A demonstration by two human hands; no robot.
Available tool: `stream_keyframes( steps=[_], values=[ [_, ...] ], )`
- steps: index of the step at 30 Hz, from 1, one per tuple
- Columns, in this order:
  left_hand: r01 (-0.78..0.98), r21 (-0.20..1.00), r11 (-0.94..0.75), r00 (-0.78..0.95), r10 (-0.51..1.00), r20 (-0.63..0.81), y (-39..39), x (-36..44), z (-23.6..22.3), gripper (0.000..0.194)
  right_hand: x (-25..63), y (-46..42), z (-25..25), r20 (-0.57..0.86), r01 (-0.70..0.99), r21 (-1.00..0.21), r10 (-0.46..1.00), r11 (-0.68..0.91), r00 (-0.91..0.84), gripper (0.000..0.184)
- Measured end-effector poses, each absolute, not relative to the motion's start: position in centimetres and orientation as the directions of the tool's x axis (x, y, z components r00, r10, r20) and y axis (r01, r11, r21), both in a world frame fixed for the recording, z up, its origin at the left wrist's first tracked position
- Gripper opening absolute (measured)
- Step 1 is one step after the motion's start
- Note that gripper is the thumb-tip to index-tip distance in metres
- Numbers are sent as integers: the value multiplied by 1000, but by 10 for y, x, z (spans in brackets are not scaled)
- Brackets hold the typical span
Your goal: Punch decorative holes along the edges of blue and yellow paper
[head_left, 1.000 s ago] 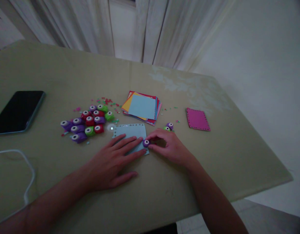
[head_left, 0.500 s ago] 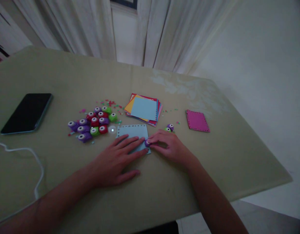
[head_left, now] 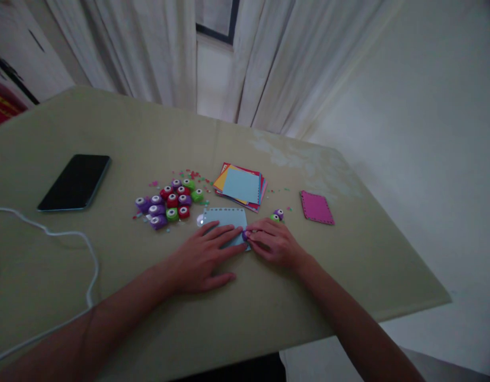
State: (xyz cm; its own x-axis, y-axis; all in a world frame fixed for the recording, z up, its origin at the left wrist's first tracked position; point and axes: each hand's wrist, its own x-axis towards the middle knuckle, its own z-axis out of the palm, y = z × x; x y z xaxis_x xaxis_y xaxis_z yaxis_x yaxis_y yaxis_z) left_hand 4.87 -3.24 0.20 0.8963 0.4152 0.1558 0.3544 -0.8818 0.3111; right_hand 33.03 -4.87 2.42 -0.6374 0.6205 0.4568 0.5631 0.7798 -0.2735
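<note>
A light blue sheet of paper (head_left: 225, 216) with holes punched along its far edge lies on the table. My left hand (head_left: 200, 257) rests flat over it, fingers spread. At the sheet's right edge, my right hand (head_left: 274, 243) grips a small purple craft punch (head_left: 245, 235), partly hidden by the fingers. Just beyond that hand stand a purple punch (head_left: 278, 214) and a green punch (head_left: 274, 218). Several more purple, red and green punches (head_left: 172, 200) are grouped to the left of the sheet.
A stack of coloured paper (head_left: 240, 184) lies behind the sheet, a pink edged square (head_left: 316, 207) to the right. Tiny paper cut-outs (head_left: 194, 174) are scattered around the punches. A tablet (head_left: 75, 183) and a white cable (head_left: 94, 265) are on the left. Curtains hang behind the table (head_left: 149, 132).
The camera view has shifted, so the table's things appear further right. My right fingers have closed a little more over the purple punch at the paper's edge. The left hand stays on the sheet.
</note>
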Motion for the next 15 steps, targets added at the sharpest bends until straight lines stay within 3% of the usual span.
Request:
stream_keyframes(
  steps=[10,15],
  values=[
    [352,329,-876,885,426,186,-33,51,-1,71,329,-48,19,474,541,-256,592,801,-651,14],
    [345,341,-874,879,428,210,-33,50,-2,74,325,-52,13,532,560,-295,620,774,-576,20]
  ],
)
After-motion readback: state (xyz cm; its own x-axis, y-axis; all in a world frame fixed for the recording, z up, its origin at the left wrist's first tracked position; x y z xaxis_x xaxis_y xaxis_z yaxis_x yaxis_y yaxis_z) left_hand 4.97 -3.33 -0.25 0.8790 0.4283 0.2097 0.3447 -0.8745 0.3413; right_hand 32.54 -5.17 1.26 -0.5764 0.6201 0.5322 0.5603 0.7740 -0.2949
